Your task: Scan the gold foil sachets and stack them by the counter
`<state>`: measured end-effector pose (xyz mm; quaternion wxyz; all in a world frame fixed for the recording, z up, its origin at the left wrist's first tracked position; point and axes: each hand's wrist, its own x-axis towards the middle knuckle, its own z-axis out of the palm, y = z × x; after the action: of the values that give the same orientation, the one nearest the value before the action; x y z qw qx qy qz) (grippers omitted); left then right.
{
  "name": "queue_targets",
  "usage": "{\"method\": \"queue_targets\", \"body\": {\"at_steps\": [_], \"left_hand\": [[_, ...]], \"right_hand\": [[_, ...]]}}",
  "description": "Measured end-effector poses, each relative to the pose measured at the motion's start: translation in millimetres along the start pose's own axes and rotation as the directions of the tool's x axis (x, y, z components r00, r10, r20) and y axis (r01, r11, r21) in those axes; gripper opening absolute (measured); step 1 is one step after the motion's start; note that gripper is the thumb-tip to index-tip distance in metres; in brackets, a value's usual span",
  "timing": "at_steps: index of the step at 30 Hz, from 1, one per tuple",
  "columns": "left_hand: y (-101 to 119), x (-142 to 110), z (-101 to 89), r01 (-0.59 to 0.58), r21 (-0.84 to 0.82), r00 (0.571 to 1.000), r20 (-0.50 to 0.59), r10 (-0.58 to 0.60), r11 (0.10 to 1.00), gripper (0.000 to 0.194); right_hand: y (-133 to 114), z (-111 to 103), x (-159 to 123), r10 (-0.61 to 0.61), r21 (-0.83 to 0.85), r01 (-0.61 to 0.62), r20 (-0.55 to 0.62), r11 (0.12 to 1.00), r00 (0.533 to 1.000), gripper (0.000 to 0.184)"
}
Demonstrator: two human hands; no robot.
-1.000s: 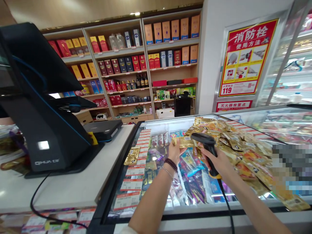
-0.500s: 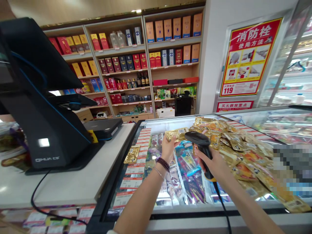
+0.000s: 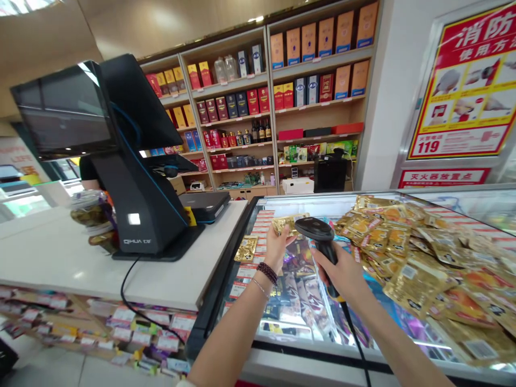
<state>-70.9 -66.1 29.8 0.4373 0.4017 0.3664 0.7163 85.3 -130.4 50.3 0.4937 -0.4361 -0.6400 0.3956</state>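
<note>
The left hand is pinching a gold sachet, while the right hand is gripping a black barcode scanner closed-fingered over the glass-topped freezer.

I'm working in a small shop, at a checkout counter with a black till terminal on it. I hold a barcode scanner. Wooden shelves of boxed liquor rise behind a glass-topped display case edged with price labels.

Gold foil sachet, black barcode scanner
</note>
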Motion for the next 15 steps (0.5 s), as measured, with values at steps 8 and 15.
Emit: {"method": "queue_targets", "body": {"at_steps": [8,15], "left_hand": [[-1.6,-1.4,-3.8,-0.005,0.004,1.0,-0.014,0.005,1.0,0.047],[-6.0,-0.1,-7.8,0.005,-0.001,0.999,-0.036,-0.005,1.0,0.046]], "right_hand": [[6.9,0.3,-0.8,0.024,-0.056,-0.025,-0.016,0.998,1.0,0.03],[7.7,0.7,-2.1,0.02,-0.036,-0.021,-0.013,0.999,1.0,0.032]]}}
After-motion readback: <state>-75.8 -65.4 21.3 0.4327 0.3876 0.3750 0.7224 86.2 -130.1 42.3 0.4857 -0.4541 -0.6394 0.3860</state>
